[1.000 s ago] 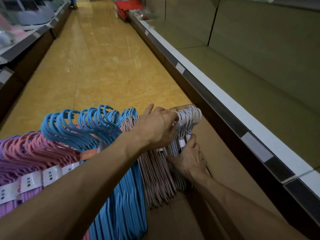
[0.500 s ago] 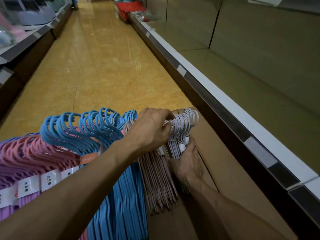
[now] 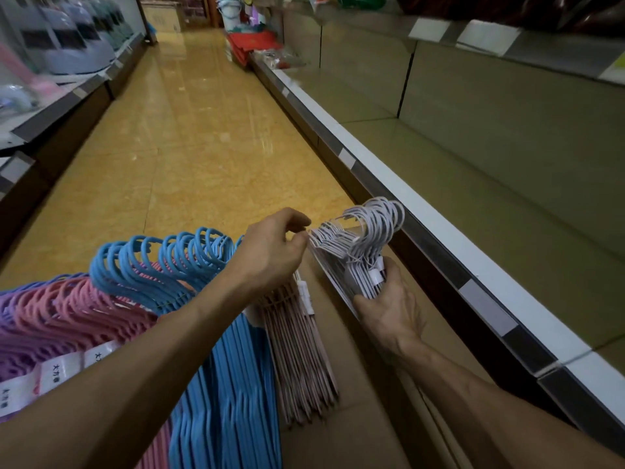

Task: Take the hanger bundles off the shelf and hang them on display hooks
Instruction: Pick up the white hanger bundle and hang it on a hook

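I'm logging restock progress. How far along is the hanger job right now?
Done: nothing visibly hung; no display hooks are in view. In hand: the right hand grips the white hanger bundle, lifted clear of the stack, while the left hand pinches at its hooks. Left: the pale pink bundle, blue hangers, pink hangers and purple hangers still lie stacked.

Your right hand [image 3: 389, 309] covers the lower necks of the white hanger bundle [image 3: 358, 245]. Your left forearm hides part of the blue hanger bundle [image 3: 176, 262], whose lower ends leave the frame at 6 o'clock. The purple hanger bundle [image 3: 20, 319] is cut off at 9 o'clock. Goods at 10 o'clock are blurred beyond identification.
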{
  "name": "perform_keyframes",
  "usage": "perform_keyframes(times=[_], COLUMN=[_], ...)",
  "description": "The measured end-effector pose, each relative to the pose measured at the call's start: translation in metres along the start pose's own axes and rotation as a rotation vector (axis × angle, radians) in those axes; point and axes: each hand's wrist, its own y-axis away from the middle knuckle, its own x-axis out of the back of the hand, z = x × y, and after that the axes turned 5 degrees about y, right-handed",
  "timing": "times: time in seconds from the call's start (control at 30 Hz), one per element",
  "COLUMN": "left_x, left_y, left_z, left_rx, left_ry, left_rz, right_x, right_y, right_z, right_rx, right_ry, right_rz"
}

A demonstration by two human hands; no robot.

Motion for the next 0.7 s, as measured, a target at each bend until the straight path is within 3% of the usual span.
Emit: perform_keyframes(times=[0.4, 0.6, 0.7], left_x=[0.044, 0.061, 0.073], left_y=[0.01, 0.016, 0.019], left_z=[0.032, 0.048, 0.056], left_rx=[0.214, 0.397, 0.405], left_ry=[0.241, 0.756, 1.021], left_rz=[0.194, 0.173, 0.263], right_x=[0.084, 0.108, 0.114], right_y=[0.0, 0.022, 0.033], right_z=[-0.05, -0.073, -0.086], right_rx=[0.244, 0.435, 0.493], right_ry=[-0.367, -0.439, -0.425], right_rz=[-0.034, -0.213, -0.277])
